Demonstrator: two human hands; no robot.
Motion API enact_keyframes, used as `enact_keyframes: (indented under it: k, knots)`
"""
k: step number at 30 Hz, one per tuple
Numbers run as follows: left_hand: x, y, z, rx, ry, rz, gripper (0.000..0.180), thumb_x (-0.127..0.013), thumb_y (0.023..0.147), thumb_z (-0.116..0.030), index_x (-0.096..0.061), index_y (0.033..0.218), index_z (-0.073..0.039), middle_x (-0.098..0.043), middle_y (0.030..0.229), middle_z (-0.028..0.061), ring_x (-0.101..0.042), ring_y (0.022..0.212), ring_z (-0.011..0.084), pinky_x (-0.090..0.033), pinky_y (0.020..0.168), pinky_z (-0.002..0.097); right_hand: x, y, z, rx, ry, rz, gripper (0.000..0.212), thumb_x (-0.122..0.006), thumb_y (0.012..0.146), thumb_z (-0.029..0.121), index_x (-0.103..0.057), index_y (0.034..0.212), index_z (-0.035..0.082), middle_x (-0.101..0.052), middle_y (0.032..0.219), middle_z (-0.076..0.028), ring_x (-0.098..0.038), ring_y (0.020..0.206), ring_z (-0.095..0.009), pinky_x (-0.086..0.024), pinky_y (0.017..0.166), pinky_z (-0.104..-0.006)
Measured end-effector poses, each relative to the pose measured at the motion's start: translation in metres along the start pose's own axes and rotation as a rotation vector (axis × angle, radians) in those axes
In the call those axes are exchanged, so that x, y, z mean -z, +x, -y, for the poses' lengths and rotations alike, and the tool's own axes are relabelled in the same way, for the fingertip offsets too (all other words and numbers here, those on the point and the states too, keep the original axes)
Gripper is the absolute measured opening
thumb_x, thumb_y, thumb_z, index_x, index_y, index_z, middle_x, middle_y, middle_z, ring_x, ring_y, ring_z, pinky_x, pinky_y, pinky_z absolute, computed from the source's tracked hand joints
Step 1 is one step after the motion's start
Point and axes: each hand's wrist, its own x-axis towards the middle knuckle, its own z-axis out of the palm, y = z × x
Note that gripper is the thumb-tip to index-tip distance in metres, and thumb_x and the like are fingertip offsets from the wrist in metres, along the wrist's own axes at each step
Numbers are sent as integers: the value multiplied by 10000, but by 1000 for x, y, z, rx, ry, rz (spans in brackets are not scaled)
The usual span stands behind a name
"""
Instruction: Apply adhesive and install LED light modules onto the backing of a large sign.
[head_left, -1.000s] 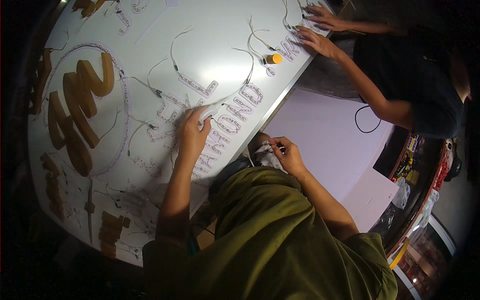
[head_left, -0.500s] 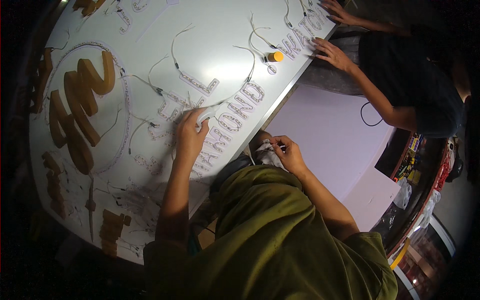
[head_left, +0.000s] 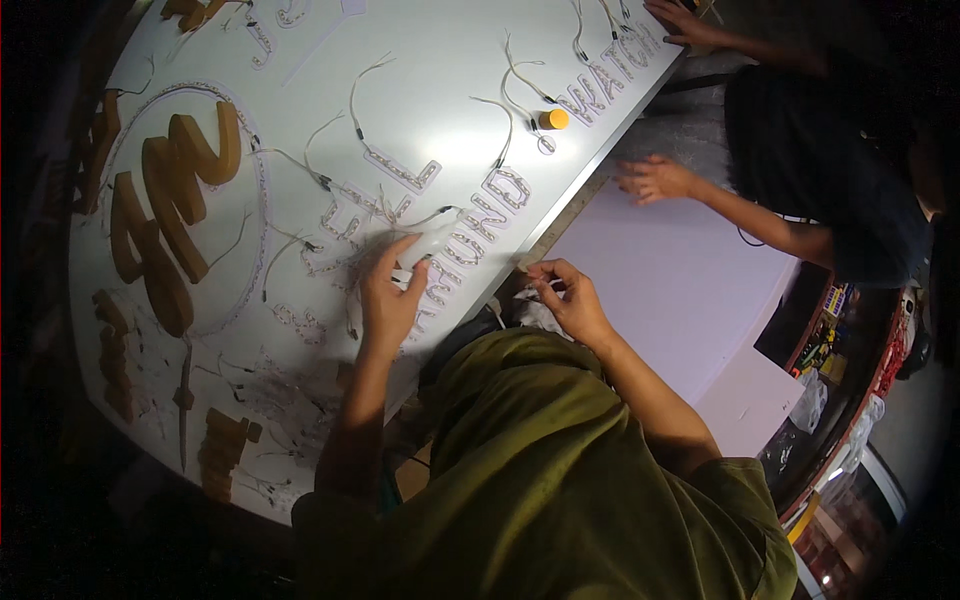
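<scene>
Over the near side of the white table [head_left: 450, 95], the left hand [head_left: 392, 298] holds a rounded white object [head_left: 430, 243] between thumb and fingertips, the grip curved around its near end. That object lies above the row of light-lined letter shapes [head_left: 512, 190], and more of its length shows than half a second ago, when it looked more like a ring; the hand sits a little lower in view too. At the table's edge, the right hand [head_left: 575, 303] has its thumb and forefinger drawn together on a small pale piece [head_left: 525, 264], and these fingertips reach farther toward the table than before. The co-worker's nearer hand [head_left: 660, 181], earlier at the table's edge, is now off it, blurred, fingers spread over the pale panel [head_left: 660, 265]; the other [head_left: 685, 22] stays by the far corner. The yellow cylinder [head_left: 553, 120] remains beside the letters.

Some letters are covered by the left hand and the white object, whose exact kind is hard to tell. The pale piece is too small to make out. White cloth [head_left: 533, 313] below the right hand is partly hidden by the green shirt [head_left: 560, 440], and the table's far end is cut off at the upper edge.
</scene>
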Motion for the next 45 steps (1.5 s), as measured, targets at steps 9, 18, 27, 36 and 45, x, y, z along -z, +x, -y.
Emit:
enact_keyframes:
  k: [9,18,27,36,45]
  knots:
    - [-103,-33,-44,73,-543,59,331,-697,936,33,-602,1252,-1,-630,1179,102,-663,1046,181,-556,916,307,10,16,40,52,345,227,450,-723,972,71,-573,1394,28,-676,1167,-68,-625,955,-133,-522,842,-284]
    - [-155,-38,-54,25,-538,67,383,-637,922,157,-499,1250,16,-568,1252,112,-617,1206,196,-510,1060,342,19,12,24,46,537,142,560,-714,969,41,-470,1473,27,-606,1266,-82,-633,1022,-123,-543,871,-275]
    - [-146,-33,-75,160,-768,131,635,-516,1030,58,-214,1580,-43,-543,1445,243,-565,1344,325,-406,1194,465,51,18,10,82,505,59,476,-576,1013,3,-440,1469,4,-632,1283,-81,-591,1112,-129,-489,977,-299]
    - [-130,-18,-74,340,-810,46,526,-594,1038,-19,-355,1506,-1,-662,1288,259,-639,1243,279,-508,1075,401,91,24,-13,12,-67,-31,312,-646,1020,99,-572,1309,10,-685,1193,-105,-592,952,-143,-503,854,-301]
    - [-105,7,-37,-167,362,-36,290,-710,915,-86,-701,1205,-74,-691,1094,97,-632,1042,300,-473,917,437,86,39,-18,235,-354,-143,382,-722,929,111,-644,1289,13,-689,1128,-226,-675,982,-405,-535,854,-423]
